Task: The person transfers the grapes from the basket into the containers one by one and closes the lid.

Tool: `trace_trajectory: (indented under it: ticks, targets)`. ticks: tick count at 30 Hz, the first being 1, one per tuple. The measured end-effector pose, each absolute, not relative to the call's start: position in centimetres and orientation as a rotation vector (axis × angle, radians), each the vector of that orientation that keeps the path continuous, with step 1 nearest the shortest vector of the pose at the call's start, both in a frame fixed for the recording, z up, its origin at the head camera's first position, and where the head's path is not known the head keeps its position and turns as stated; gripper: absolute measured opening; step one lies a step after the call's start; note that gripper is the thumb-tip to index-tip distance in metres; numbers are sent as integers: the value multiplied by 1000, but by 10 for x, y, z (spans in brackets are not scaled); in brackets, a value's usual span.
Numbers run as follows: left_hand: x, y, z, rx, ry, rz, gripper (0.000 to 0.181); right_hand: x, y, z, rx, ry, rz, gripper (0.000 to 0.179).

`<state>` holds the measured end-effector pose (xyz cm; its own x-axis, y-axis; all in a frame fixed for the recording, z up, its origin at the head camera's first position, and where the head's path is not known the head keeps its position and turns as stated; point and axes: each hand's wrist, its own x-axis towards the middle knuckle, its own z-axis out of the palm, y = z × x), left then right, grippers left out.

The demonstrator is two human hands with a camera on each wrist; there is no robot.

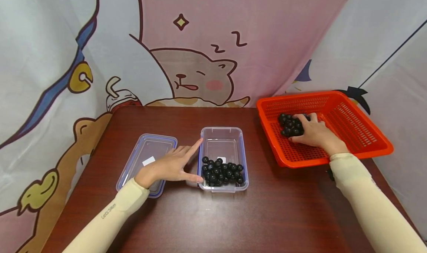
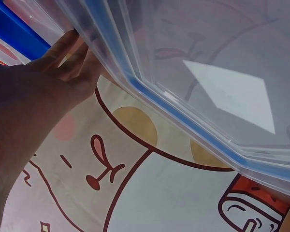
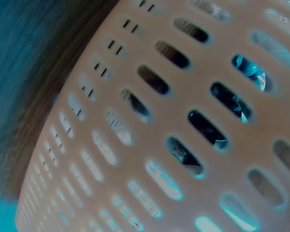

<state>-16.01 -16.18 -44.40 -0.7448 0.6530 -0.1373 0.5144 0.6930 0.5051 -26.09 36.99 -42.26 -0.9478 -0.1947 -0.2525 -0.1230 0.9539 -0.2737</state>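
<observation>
Grapes [image 1: 212, 177], round, glossy, black, heaped

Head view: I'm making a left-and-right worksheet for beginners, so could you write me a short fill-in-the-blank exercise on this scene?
1. The person's ____ hand is inside the red-orange basket.
2. The lid lies to the ____ of the clear container.
3. The strip along the lid's edge is coloured ____.
4. The label on the lid is coloured ____.

Missing words: right; left; blue; white.
</observation>
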Motion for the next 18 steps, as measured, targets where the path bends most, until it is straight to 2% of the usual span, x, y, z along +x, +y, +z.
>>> trace_trajectory:
  ticks: [8,18]
  targets:
    - [-159,-163,-444,919,2603,636,130,-260,371,-420,-204,2767,-407,113]
    - [-160,-162,-444,944,2617,622,130,-259,374,-417,-166,2747,-549,103]
